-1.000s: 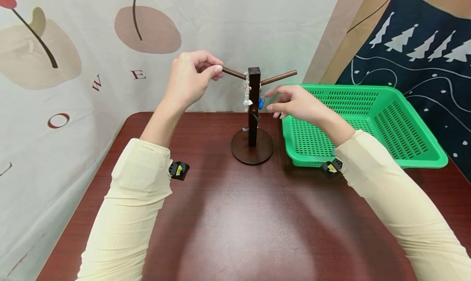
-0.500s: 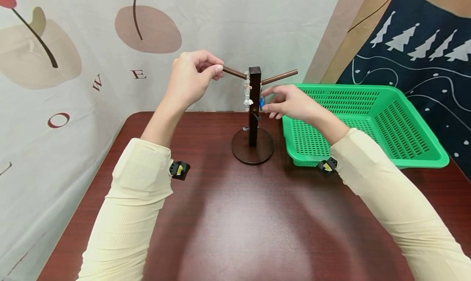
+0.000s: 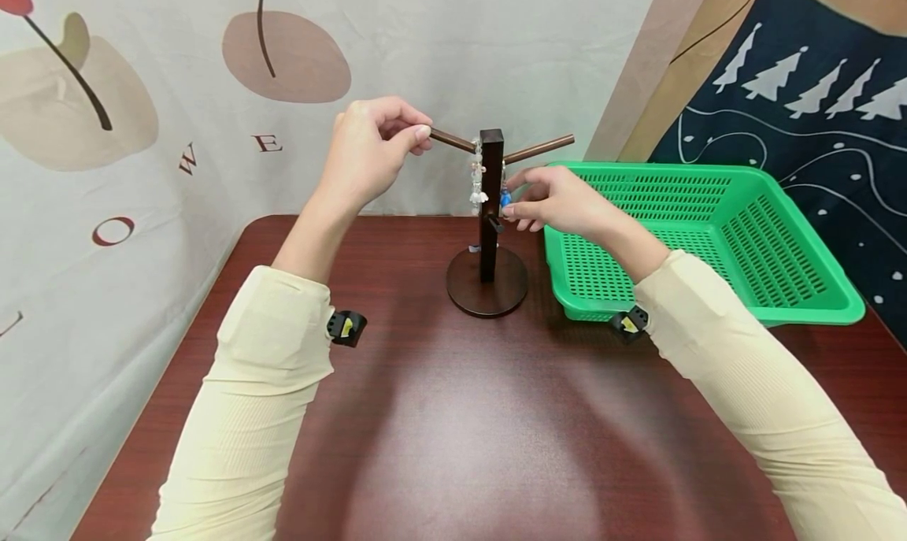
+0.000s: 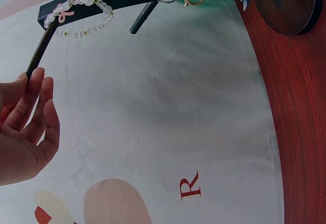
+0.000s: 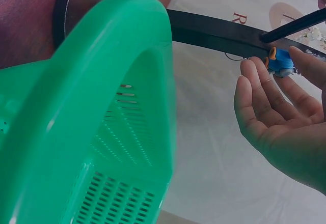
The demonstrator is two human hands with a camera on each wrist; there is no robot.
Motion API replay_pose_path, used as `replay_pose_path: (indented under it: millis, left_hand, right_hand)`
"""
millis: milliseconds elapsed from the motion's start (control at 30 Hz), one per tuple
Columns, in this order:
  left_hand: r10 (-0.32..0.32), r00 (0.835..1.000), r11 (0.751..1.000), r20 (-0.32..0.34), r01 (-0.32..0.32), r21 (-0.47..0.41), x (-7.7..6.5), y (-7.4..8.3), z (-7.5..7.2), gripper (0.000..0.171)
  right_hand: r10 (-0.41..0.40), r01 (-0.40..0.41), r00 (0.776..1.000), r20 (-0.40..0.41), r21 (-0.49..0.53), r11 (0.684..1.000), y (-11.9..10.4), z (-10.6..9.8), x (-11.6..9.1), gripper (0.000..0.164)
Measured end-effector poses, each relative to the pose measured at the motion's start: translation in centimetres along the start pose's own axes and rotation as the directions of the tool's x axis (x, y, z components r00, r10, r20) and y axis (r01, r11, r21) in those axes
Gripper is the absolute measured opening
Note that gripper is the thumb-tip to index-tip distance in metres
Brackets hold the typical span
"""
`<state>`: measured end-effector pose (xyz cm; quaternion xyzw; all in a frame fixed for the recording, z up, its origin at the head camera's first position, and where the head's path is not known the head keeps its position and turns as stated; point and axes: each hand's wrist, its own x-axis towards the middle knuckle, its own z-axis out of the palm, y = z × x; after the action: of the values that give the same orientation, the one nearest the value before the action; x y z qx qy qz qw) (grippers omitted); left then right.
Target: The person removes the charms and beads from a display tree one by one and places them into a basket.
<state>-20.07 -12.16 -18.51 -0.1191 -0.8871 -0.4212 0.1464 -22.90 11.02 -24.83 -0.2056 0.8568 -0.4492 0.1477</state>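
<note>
The dark wooden stand (image 3: 488,259) is upright on the worktop (image 3: 453,423), its round base (image 3: 486,298) flat and its post straight up and down. It is in front of a pale cloth (image 3: 425,53), just left of a green basket (image 3: 815,314) whose long side runs left to right.

Near the top, the left rod (image 3: 452,139) slopes outward and up to the left; the right rod (image 3: 540,148) slopes outward and up to the right. Lower down, a short peg (image 3: 495,225) points toward the person.

The left hand (image 3: 372,143) pinches the outer end of the left rod between thumb and forefinger, the other fingers loosely bent. A beaded bracelet (image 3: 476,180) hangs from that rod close to the post, its length running straight down, a white flower low on it.

The right hand (image 3: 560,198) has its thumb and fingers closed on a blue charm (image 3: 505,198) beside the post, under the right rod. The charm hangs lengthwise downward, with an orange part seen from the right wrist. How firmly it is held, I cannot tell.
</note>
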Motion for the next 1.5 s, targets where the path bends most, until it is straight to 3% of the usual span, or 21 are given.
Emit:
replay_pose_path:
  millis: [667, 1500]
  left_hand:
    - [-0.012, 1.0, 1.0, 0.007, 0.012, 0.006, 0.0, 0.0, 0.0, 0.013]
    - [-0.012, 1.0, 1.0, 0.005, 0.012, 0.002, 0.0, 0.0, 0.0, 0.012]
  right_hand:
    - [-0.009, 0.009, 1.0, 0.014, -0.015, 1.0, -0.1, -0.7, -0.7, 0.034]
    - [0.005, -0.007, 1.0, -0.029, -0.073, 0.997, 0.0, -3.8, -2.5, 0.032]
